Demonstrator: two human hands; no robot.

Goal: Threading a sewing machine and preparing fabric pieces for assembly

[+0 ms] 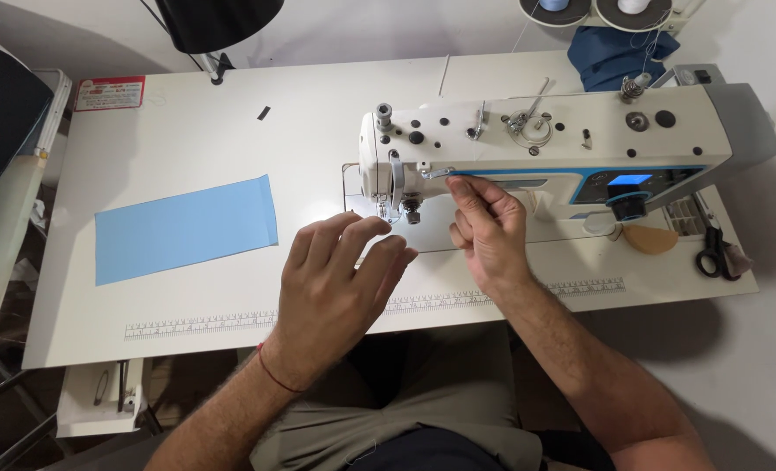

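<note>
Left hand (pixel 336 279) | fingers pinched together beside needle (pixel 383 209) | right hand (pixel 486 234) fingers pinching blue thread (pixel 466 174), just right

Sewing workshop, one machine station.
White industrial sewing machine (pixel 545 148) set into a white desk (pixel 187 131) with a ruler strip (pixel 200 325) along its front edge; thread spools (pixel 634 9) on a stand behind it, black scissors (pixel 713 253) at the right, a cut piece of light blue fabric (pixel 185 228) lying flat, dark blue cloth (pixel 610 54) heaped behind the machine.
</note>
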